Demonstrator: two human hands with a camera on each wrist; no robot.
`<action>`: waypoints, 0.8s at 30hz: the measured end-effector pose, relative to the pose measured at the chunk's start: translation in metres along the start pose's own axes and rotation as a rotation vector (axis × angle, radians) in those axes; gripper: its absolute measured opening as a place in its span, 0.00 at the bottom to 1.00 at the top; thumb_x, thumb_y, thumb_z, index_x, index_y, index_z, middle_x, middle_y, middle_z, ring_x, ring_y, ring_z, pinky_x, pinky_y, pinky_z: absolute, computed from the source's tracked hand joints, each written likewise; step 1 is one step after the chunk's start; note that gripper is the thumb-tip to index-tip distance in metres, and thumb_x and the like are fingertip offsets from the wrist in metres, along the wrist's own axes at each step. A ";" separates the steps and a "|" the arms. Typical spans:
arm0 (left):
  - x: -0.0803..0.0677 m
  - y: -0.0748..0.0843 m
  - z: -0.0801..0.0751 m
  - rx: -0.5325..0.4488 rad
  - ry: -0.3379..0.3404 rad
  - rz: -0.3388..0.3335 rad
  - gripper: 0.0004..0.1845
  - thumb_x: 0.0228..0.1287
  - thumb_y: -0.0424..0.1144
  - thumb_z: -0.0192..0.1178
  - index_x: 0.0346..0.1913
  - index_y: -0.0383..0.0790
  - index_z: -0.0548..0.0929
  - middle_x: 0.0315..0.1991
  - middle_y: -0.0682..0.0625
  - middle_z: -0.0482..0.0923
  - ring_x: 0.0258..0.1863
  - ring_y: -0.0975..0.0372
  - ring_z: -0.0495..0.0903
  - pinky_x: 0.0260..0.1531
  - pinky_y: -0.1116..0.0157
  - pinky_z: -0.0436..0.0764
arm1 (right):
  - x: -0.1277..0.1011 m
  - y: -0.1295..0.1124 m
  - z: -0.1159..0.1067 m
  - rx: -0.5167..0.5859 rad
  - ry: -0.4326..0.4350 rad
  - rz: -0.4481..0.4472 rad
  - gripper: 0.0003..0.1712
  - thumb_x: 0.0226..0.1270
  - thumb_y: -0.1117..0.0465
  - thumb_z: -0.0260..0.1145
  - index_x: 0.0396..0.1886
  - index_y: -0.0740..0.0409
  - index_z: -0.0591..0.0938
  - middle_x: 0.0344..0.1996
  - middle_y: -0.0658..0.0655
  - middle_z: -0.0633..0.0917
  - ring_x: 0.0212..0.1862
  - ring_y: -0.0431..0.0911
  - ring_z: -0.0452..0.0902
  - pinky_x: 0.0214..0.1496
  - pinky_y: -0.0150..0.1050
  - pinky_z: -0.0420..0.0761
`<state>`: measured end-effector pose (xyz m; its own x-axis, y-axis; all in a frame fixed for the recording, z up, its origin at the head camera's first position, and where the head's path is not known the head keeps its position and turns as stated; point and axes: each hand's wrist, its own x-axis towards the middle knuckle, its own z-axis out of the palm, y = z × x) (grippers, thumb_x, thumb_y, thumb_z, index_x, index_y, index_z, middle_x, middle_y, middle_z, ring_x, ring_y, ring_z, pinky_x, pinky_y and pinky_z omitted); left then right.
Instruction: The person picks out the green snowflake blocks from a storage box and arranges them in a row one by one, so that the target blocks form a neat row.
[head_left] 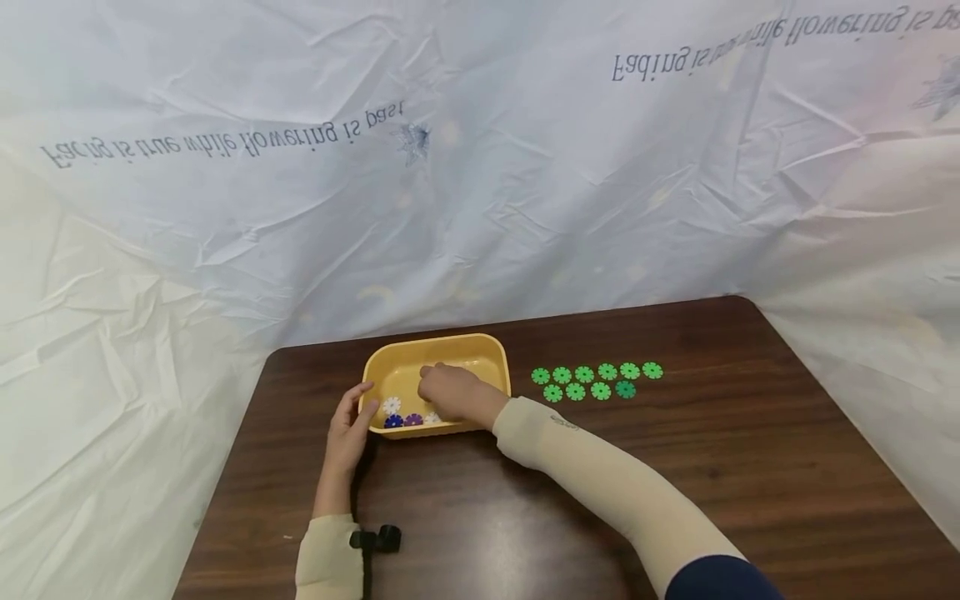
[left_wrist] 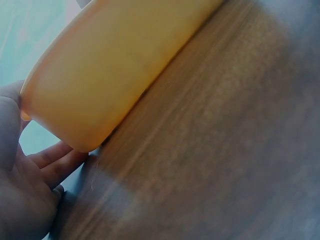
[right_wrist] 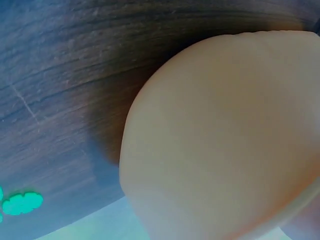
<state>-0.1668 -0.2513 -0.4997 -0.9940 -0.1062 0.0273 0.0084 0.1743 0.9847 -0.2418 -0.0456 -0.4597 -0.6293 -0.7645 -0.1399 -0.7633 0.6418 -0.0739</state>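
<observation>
A yellow plastic basin stands toward the back of the table. My left hand grips its left end, thumb over the rim and fingers around the outside wall, as the left wrist view of the basin also shows. Inside it is my right hand, fingers bent down toward the floor of the basin; the fingertips are hidden, so anything between them cannot be seen. Along the near wall lie notched plastic discs: a white one, a blue one, a purple one and another white one, partly covered.
Right of the basin, several light green notched discs lie in two rows on the brown table. A darker green disc ends the near row. A printed white cloth hangs behind the table's back edge.
</observation>
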 end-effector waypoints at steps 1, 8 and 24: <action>0.000 0.000 -0.001 -0.001 0.000 -0.001 0.23 0.73 0.34 0.55 0.68 0.31 0.69 0.69 0.40 0.65 0.65 0.52 0.65 0.48 0.79 0.71 | -0.001 -0.001 -0.001 0.010 0.004 -0.011 0.13 0.72 0.67 0.59 0.31 0.48 0.85 0.35 0.49 0.77 0.30 0.39 0.67 0.40 0.33 0.73; 0.001 0.000 -0.003 0.015 -0.010 -0.014 0.24 0.74 0.37 0.55 0.68 0.33 0.69 0.71 0.42 0.63 0.66 0.54 0.64 0.49 0.80 0.70 | -0.013 0.007 -0.013 0.149 0.030 -0.048 0.11 0.64 0.72 0.62 0.31 0.52 0.85 0.32 0.49 0.73 0.29 0.40 0.60 0.30 0.32 0.62; 0.002 0.000 -0.003 0.014 -0.008 -0.012 0.24 0.73 0.37 0.56 0.68 0.33 0.70 0.71 0.42 0.63 0.68 0.54 0.62 0.50 0.80 0.69 | -0.059 0.054 -0.036 0.228 0.075 -0.101 0.10 0.66 0.67 0.64 0.44 0.55 0.88 0.41 0.53 0.81 0.36 0.40 0.72 0.36 0.33 0.73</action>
<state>-0.1682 -0.2543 -0.4995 -0.9948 -0.1008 0.0136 -0.0055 0.1864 0.9825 -0.2511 0.0318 -0.4202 -0.5675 -0.8220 -0.0477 -0.7752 0.5529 -0.3056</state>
